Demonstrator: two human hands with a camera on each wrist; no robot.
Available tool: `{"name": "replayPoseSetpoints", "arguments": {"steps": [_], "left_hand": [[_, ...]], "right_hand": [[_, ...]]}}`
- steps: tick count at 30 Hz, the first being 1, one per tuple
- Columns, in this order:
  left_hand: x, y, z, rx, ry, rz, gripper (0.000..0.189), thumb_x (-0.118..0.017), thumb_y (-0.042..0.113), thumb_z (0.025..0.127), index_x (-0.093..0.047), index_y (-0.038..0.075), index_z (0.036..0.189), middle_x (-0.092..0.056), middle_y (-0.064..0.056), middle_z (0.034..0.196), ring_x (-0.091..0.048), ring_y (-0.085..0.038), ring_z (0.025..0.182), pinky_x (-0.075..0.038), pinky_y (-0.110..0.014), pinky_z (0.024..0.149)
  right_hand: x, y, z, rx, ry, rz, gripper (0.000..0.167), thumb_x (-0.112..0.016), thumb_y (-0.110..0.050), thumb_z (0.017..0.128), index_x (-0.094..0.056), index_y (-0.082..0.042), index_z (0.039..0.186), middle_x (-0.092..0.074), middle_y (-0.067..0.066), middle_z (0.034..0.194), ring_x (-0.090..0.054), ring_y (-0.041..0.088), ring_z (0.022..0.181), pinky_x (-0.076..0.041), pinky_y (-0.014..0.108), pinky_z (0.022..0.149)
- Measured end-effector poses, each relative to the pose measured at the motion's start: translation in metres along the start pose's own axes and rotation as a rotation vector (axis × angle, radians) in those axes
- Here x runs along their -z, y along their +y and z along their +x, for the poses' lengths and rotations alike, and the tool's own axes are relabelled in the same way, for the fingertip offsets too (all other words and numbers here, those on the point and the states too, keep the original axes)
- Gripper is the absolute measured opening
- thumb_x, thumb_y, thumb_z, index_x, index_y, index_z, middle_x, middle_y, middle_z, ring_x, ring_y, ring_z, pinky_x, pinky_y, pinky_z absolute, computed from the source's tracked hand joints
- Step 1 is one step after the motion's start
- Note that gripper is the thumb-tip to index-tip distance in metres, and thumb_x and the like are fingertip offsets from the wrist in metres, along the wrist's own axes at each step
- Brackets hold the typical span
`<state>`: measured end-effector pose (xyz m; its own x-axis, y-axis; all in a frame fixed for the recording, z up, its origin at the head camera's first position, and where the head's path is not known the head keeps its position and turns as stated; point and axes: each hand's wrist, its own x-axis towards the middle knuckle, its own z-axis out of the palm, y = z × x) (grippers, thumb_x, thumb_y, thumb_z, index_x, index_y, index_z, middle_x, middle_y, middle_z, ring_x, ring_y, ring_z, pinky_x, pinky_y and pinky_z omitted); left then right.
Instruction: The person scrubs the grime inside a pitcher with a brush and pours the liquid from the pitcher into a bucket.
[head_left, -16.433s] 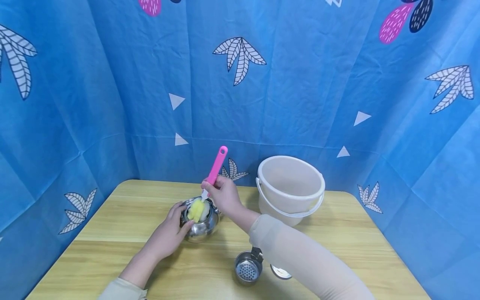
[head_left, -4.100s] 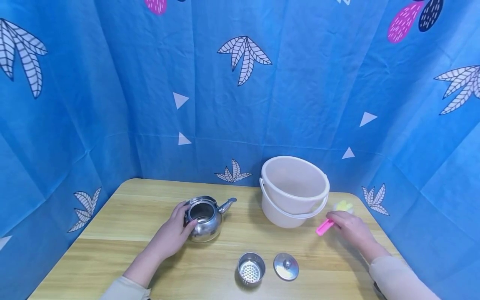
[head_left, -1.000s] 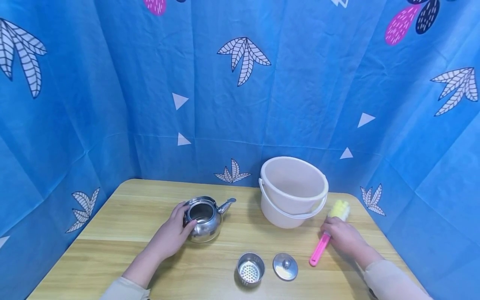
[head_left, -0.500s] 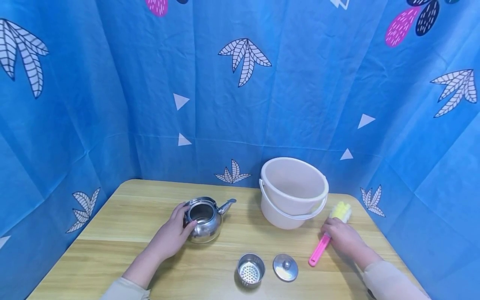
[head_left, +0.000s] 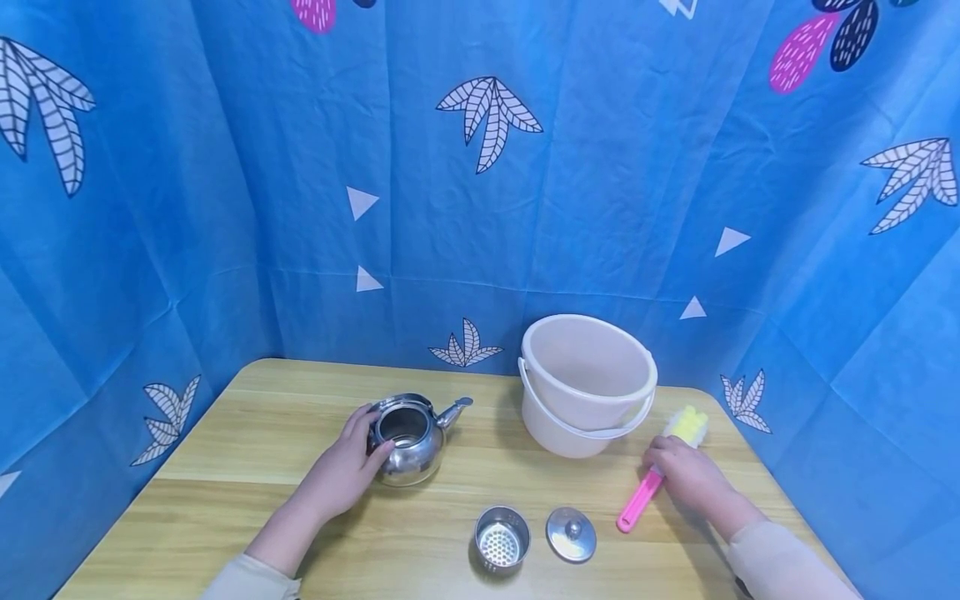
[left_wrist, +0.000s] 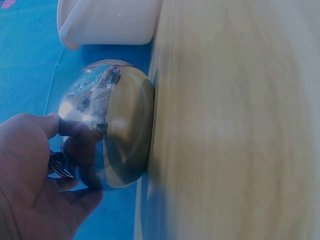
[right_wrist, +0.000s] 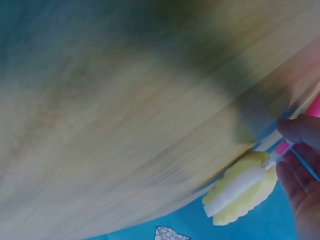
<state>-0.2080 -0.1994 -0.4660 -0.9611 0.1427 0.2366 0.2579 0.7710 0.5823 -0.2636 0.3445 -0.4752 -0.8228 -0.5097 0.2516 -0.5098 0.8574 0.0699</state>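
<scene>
My left hand (head_left: 337, 467) grips the near left side of a shiny steel teapot (head_left: 415, 461), thumb and fingers spread round its body. The teapot stands upright without its lid, its spout to the right; in the left wrist view its round wall (left_wrist: 127, 125) sits close to the tabletop. At the table's right side my right hand (head_left: 690, 477) pinches a sponge brush near its neck. The brush's pink handle (head_left: 637, 504) points toward me, and its yellow and white sponge head (right_wrist: 240, 190) points away, low over the table.
A white bucket (head_left: 558, 429) with its bail handle down stands at the back, between teapot and brush. A perforated steel tea strainer (head_left: 500, 542) and a knobbed lid (head_left: 572, 535) lie nearer me on the wooden table (head_left: 300, 392). Blue curtain (head_left: 480, 233) surrounds the table.
Long before, the sponge was inside the teapot; later my right hand carried the brush right, beyond the bucket. Lately its head has swung slightly rightward. My left hand has stayed on the teapot.
</scene>
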Motion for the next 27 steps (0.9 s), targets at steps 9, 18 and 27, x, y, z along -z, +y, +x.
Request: {"name": "replayPoseSetpoints", "arguments": {"steps": [9,18,27], "left_hand": [[-0.002,-0.001,0.000,-0.005,0.004,0.015,0.076,-0.042,0.053,0.104,-0.032,-0.006,0.150,-0.019,-0.026,0.161,-0.044,-0.048,0.134,-0.038,-0.060,0.110],[-0.001,-0.002,0.001,-0.006,0.006,0.017,0.078,-0.040,0.056,0.103,-0.031,-0.006,0.151,-0.019,-0.026,0.161,-0.043,-0.048,0.134,-0.037,-0.061,0.110],[-0.002,-0.001,0.001,0.005,0.000,0.012,0.074,-0.042,0.051,0.104,-0.032,-0.005,0.151,-0.019,-0.026,0.161,-0.042,-0.048,0.135,-0.037,-0.060,0.110]], "right_hand": [[0.010,-0.004,0.000,-0.039,-0.056,0.055,0.041,-0.071,0.017,0.067,-0.076,-0.014,0.093,-0.067,0.001,0.095,-0.065,0.027,0.092,-0.057,0.047,0.083],[0.027,-0.010,0.002,-0.079,-0.058,0.098,0.038,-0.075,0.015,0.066,-0.076,-0.014,0.091,-0.066,0.000,0.090,-0.065,0.027,0.086,-0.058,0.047,0.079],[0.040,-0.018,0.006,-0.102,-0.121,0.103,0.030,-0.081,0.008,0.070,-0.074,-0.008,0.094,-0.067,0.003,0.090,-0.067,0.030,0.087,-0.058,0.047,0.079]]}}
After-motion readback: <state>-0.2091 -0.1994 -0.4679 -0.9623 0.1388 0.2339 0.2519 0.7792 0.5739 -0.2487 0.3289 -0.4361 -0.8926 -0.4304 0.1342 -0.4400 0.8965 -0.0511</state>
